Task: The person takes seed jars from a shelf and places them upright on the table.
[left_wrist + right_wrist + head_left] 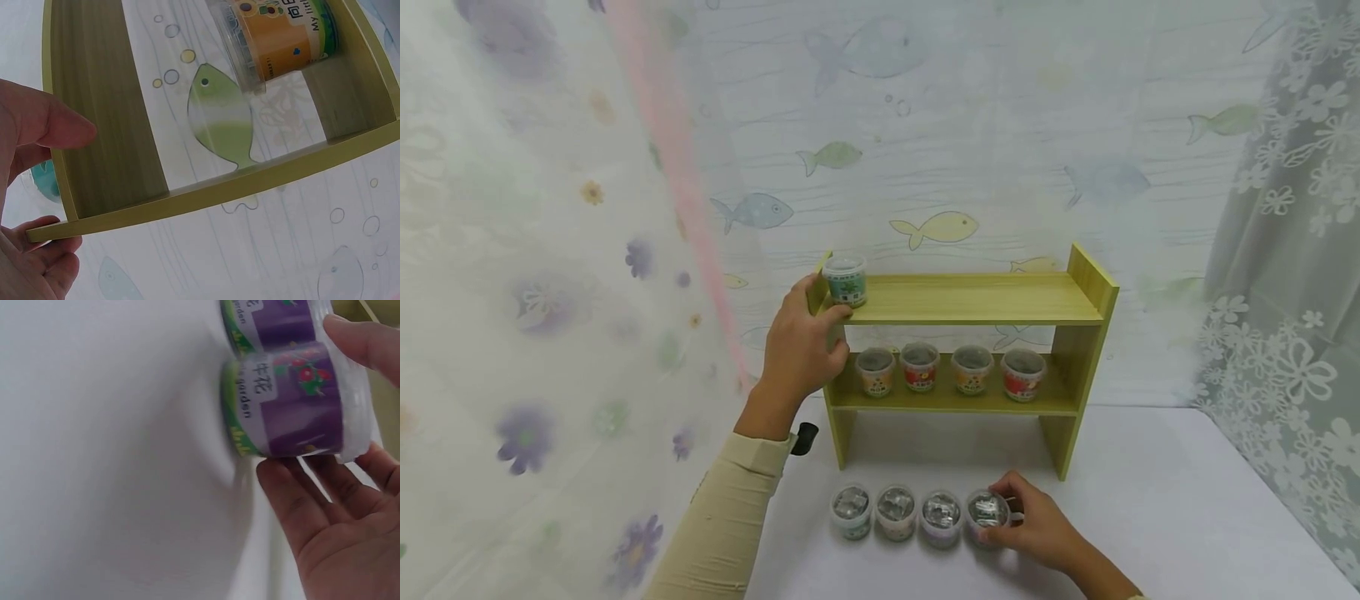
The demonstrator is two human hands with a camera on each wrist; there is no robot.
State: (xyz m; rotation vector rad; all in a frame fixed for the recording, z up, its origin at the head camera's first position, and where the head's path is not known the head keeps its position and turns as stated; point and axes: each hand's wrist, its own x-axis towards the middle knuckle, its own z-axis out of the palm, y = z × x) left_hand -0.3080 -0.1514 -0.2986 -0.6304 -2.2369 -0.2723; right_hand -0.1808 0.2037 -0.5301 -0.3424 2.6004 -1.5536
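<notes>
While our right grip [1033, 525] is curled round a purple cup [303, 419] on the desk [1135, 517], our left grip [801, 346] is right beside a green cup [847, 287] at the left end of the top shelf [970, 300]; whether it pinches that one, we cannot tell. Both should be light and smooth, with thin, dentable walls, so we favour a gentle hold just below the rim.

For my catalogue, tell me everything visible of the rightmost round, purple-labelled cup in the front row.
The round, purple-labelled cup looks like plastic, with a wide clear rim. Its label shows red flowers, green leaves, the word "garden" and green at the base; silvery stuff shows at the top. It appears upright on the white table, close beside another purple cup, the fingers of the right hand around it.
</notes>
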